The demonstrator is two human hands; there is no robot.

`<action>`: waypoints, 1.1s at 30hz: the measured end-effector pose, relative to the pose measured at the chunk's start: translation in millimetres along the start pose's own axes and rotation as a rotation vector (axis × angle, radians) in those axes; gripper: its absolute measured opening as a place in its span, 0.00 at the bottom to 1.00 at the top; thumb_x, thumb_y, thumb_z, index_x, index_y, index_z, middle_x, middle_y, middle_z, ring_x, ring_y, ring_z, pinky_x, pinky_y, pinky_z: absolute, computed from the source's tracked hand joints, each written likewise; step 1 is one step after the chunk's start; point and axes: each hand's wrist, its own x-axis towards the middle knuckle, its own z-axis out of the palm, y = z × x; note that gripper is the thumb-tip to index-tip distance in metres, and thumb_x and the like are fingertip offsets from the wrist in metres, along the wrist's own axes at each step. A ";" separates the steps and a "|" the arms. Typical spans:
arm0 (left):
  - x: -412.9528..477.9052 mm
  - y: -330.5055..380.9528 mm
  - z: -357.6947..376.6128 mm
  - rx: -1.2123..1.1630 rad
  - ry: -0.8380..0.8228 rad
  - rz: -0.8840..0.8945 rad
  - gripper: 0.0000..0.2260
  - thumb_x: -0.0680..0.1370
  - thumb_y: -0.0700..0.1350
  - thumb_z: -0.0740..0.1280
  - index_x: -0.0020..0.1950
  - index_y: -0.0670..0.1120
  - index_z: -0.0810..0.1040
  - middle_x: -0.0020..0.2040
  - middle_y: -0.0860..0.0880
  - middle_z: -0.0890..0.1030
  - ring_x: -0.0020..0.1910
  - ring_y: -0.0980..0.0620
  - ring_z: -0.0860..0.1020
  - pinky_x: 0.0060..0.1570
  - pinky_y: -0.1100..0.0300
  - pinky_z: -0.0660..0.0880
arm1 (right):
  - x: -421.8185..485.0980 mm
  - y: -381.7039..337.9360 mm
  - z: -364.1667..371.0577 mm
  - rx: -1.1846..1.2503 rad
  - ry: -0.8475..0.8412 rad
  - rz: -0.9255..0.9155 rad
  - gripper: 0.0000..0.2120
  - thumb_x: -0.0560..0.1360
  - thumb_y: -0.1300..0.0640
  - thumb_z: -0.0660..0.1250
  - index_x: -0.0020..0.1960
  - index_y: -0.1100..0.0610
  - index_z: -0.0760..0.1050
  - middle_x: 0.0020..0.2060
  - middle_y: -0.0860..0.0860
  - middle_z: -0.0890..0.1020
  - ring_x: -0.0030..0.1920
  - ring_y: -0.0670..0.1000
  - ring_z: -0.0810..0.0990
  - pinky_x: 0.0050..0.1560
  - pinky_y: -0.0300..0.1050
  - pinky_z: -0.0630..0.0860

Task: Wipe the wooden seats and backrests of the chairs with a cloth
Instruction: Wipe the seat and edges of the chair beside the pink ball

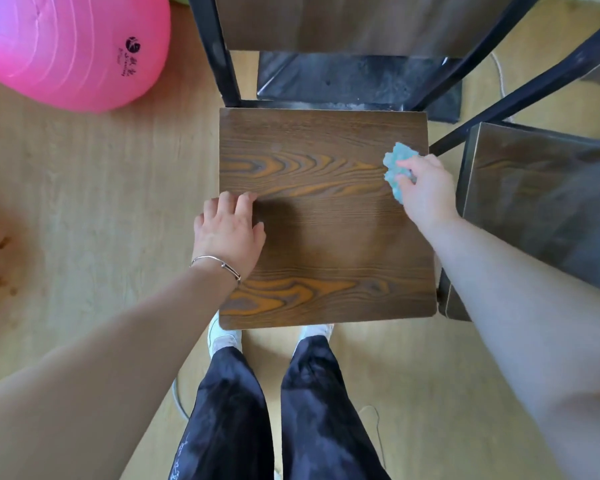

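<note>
Two hands on a wooden chair seat (pixel 326 237), right hand (pixel 426 192) at the seat's right edge, its grip pinching a crumpled blue cloth (pixel 397 168) against the wood, left hand (pixel 229 230) resting at the left edge, grip loosely spread, pink ball (pixel 66 46) on the floor (pixel 84 202)

Dark wooden seat (pixel 326 220) fills the frame's centre, its backrest (pixel 357 22) at top; crumpled light-blue cloth (pixel 397 168) lies at the seat's right edge.
</note>
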 end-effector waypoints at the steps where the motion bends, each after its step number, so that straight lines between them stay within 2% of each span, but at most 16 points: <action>1: 1.0 1.8 -0.4 -0.005 0.008 0.008 0.20 0.79 0.52 0.60 0.70 0.50 0.66 0.63 0.44 0.70 0.62 0.40 0.66 0.58 0.46 0.66 | -3.5 0.2 6.4 -0.028 -0.008 0.018 0.12 0.80 0.57 0.62 0.62 0.55 0.75 0.61 0.55 0.74 0.57 0.57 0.76 0.58 0.47 0.74; 3: 0.7 1.3 -0.4 -0.015 0.018 0.013 0.20 0.79 0.51 0.61 0.70 0.50 0.66 0.64 0.44 0.70 0.62 0.40 0.66 0.58 0.46 0.66 | -20.5 -12.6 23.2 -0.061 -0.035 -0.012 0.11 0.78 0.58 0.62 0.59 0.57 0.75 0.60 0.57 0.75 0.55 0.60 0.76 0.54 0.49 0.72; 6: -7.0 -5.2 0.3 -0.017 0.009 0.004 0.20 0.78 0.50 0.61 0.70 0.49 0.67 0.64 0.43 0.69 0.62 0.39 0.66 0.58 0.45 0.66 | -67.1 -48.3 47.0 -0.014 -0.125 -0.194 0.08 0.73 0.62 0.64 0.52 0.58 0.77 0.52 0.58 0.77 0.48 0.63 0.78 0.45 0.53 0.76; 10: -25.4 -13.1 2.9 0.005 -0.046 -0.031 0.20 0.78 0.50 0.62 0.70 0.49 0.67 0.64 0.43 0.70 0.62 0.39 0.66 0.59 0.45 0.66 | -155.4 -77.6 82.7 0.031 -0.350 -0.427 0.08 0.71 0.62 0.66 0.50 0.56 0.76 0.47 0.54 0.75 0.39 0.62 0.78 0.35 0.55 0.78; 12: -33.9 -12.0 6.6 0.029 -0.078 -0.027 0.21 0.77 0.50 0.62 0.70 0.49 0.67 0.64 0.44 0.70 0.62 0.39 0.66 0.60 0.45 0.66 | -183.8 -80.3 89.5 0.035 -0.458 -0.497 0.09 0.72 0.63 0.67 0.52 0.57 0.77 0.46 0.52 0.73 0.37 0.58 0.77 0.34 0.53 0.78; 15: -38.8 -4.7 12.8 0.066 -0.101 -0.009 0.21 0.77 0.51 0.63 0.70 0.49 0.68 0.63 0.44 0.70 0.62 0.40 0.66 0.60 0.45 0.67 | -169.7 -73.8 74.4 0.242 -0.520 -0.411 0.09 0.75 0.63 0.65 0.55 0.58 0.79 0.50 0.52 0.76 0.44 0.52 0.76 0.45 0.46 0.75; 17: -36.7 5.5 15.3 0.071 -0.095 0.002 0.21 0.77 0.51 0.62 0.70 0.49 0.68 0.63 0.44 0.70 0.62 0.40 0.66 0.60 0.45 0.67 | -132.2 -58.1 46.9 0.337 -0.377 -0.313 0.09 0.75 0.64 0.66 0.54 0.59 0.80 0.50 0.53 0.77 0.45 0.50 0.75 0.47 0.41 0.69; 19: -31.8 19.9 16.3 0.065 -0.075 0.018 0.21 0.78 0.51 0.62 0.70 0.49 0.68 0.62 0.44 0.70 0.61 0.40 0.66 0.60 0.45 0.67 | -78.9 -28.8 15.2 0.300 -0.187 -0.236 0.09 0.74 0.64 0.66 0.53 0.59 0.80 0.51 0.55 0.78 0.49 0.53 0.77 0.49 0.39 0.69; 20: -28.8 27.9 16.6 0.064 -0.066 0.029 0.21 0.78 0.51 0.62 0.70 0.49 0.68 0.62 0.44 0.70 0.61 0.40 0.66 0.60 0.45 0.67 | -52.0 -13.5 0.0 0.252 -0.145 -0.219 0.09 0.74 0.64 0.66 0.53 0.59 0.80 0.52 0.55 0.78 0.51 0.55 0.77 0.50 0.39 0.69; 23: -19.2 55.2 18.3 0.078 -0.058 0.073 0.21 0.79 0.51 0.61 0.71 0.50 0.66 0.63 0.44 0.69 0.60 0.41 0.66 0.59 0.46 0.67 | 8.7 25.7 -28.5 0.053 -0.254 -0.226 0.09 0.77 0.62 0.64 0.55 0.57 0.79 0.57 0.54 0.76 0.54 0.55 0.76 0.54 0.44 0.71; 25: -13.8 73.0 20.1 0.084 -0.063 0.096 0.21 0.79 0.52 0.60 0.71 0.50 0.66 0.63 0.44 0.69 0.60 0.41 0.66 0.60 0.46 0.67 | 21.0 38.1 -30.7 -0.023 -0.345 -0.258 0.08 0.78 0.61 0.63 0.55 0.57 0.78 0.57 0.53 0.75 0.53 0.54 0.75 0.52 0.43 0.70; 27: -9.7 88.5 22.5 0.089 -0.071 0.118 0.21 0.79 0.52 0.59 0.72 0.51 0.65 0.63 0.45 0.68 0.61 0.41 0.66 0.60 0.47 0.67 | 15.0 43.3 -28.6 -0.016 -0.357 -0.285 0.08 0.78 0.60 0.63 0.54 0.56 0.78 0.55 0.52 0.75 0.50 0.52 0.73 0.46 0.42 0.67; 30: -6.2 105.8 25.0 0.095 -0.091 0.159 0.21 0.79 0.52 0.60 0.72 0.51 0.65 0.63 0.45 0.68 0.61 0.41 0.66 0.60 0.47 0.66 | -16.0 57.2 -25.5 0.045 -0.359 -0.293 0.06 0.77 0.62 0.63 0.52 0.57 0.77 0.49 0.50 0.74 0.46 0.50 0.73 0.41 0.41 0.64; 33: -6.7 117.3 28.1 0.094 -0.118 0.193 0.21 0.79 0.51 0.60 0.72 0.51 0.65 0.65 0.46 0.68 0.62 0.41 0.65 0.60 0.47 0.66 | -65.9 80.3 -20.2 0.109 -0.377 -0.297 0.05 0.76 0.64 0.64 0.49 0.58 0.77 0.48 0.50 0.75 0.42 0.48 0.72 0.39 0.41 0.65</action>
